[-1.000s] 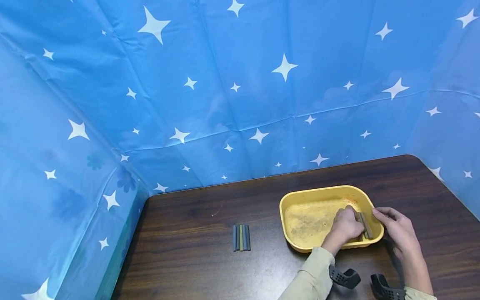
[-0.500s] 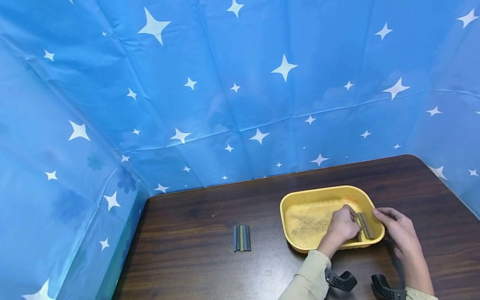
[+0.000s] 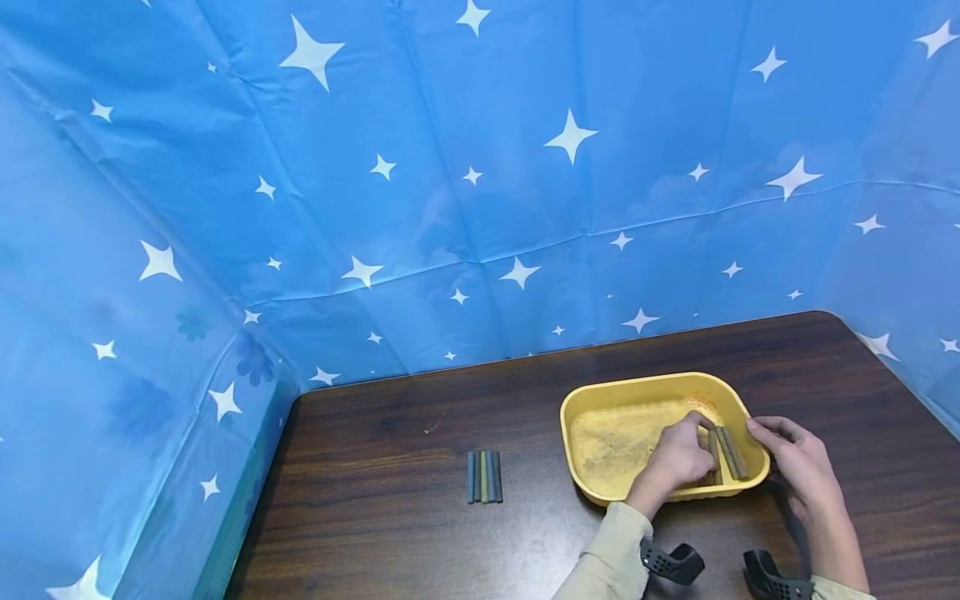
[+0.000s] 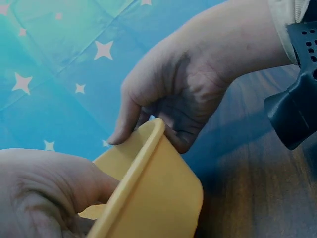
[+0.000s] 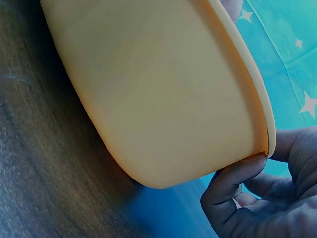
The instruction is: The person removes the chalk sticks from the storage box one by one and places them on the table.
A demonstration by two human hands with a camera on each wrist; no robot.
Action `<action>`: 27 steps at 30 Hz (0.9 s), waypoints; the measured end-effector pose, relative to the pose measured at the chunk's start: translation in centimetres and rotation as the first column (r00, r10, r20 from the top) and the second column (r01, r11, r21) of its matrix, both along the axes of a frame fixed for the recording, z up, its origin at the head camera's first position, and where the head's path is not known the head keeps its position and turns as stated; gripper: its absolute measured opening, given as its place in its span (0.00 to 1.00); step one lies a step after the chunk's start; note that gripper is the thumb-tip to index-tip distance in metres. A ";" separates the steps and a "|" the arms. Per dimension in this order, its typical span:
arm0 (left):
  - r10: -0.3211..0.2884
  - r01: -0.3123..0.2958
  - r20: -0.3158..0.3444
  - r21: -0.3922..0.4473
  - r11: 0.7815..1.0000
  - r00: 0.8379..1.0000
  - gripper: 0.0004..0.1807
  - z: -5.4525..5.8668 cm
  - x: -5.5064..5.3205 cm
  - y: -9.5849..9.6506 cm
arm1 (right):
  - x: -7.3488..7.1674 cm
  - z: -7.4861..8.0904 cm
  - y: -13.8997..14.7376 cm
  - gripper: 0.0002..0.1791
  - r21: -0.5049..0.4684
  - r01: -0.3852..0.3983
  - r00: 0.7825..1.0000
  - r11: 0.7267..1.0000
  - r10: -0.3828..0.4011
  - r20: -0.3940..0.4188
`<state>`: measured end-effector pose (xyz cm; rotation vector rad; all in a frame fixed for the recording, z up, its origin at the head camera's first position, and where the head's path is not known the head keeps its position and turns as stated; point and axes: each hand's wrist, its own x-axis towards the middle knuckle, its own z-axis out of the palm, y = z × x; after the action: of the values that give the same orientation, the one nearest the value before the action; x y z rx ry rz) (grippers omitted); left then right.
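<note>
A yellow plastic tub (image 3: 615, 486) stands on the table at right in the head view. My left hand (image 3: 678, 454) reaches into its right part, fingers bent around a brown stick (image 3: 716, 458); the palm hides part of what lies beneath. Beside it, two more brown sticks (image 3: 732, 452) lie close together near the right wall. My right hand (image 3: 804, 467) pinches the tub's right rim, thumb on the inside, as the right wrist view also shows with the fingers (image 5: 233, 181) against the outer wall. In the left wrist view, my left hand (image 4: 47, 193) dips below the rim.
A row of several thin sticks (image 3: 484, 477), grey-blue, dark and olive, lies on the dark wooden table (image 3: 360, 500) left of the tub. A blue curtain (image 3: 480, 183) with white stars hangs behind the table and along its sides.
My left hand has shifted slightly left inside the tub, and the stick at its fingers has come with it, showing more of itself. The right hand keeps its place on the rim.
</note>
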<state>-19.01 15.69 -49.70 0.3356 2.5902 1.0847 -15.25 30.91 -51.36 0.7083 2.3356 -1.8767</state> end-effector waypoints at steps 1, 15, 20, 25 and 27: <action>0.014 -0.015 0.018 0.038 0.999 1.000 0.23 0.0 0.0 -0.2 | 0.0 0.0 0.0 0.31 -0.001 -0.001 1.000 1.000 0.001 -0.003; 0.078 -0.203 0.272 0.466 0.861 0.959 0.24 1.1 -0.5 -3.4 | 0.1 0.1 -0.1 0.32 0.002 -0.009 1.000 1.000 0.009 -0.018; 0.135 -0.272 0.285 0.524 0.807 0.949 0.26 1.6 -0.6 -4.6 | 0.2 0.1 0.0 0.33 -0.010 -0.020 1.000 1.000 0.020 -0.013; 0.184 -0.312 0.271 0.572 0.759 0.945 0.27 2.3 -0.6 -6.1 | 0.1 0.0 0.0 0.33 -0.002 -0.018 1.000 1.000 0.018 -0.005; 0.193 -0.321 0.271 0.588 0.742 0.943 0.27 2.6 -0.7 -6.8 | 0.1 0.1 0.0 0.33 -0.002 -0.014 1.000 1.000 0.014 -0.004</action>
<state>-19.73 8.91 -47.14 -0.0039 2.0659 1.9761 -15.15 30.92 -51.29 0.6864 2.3345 -1.8760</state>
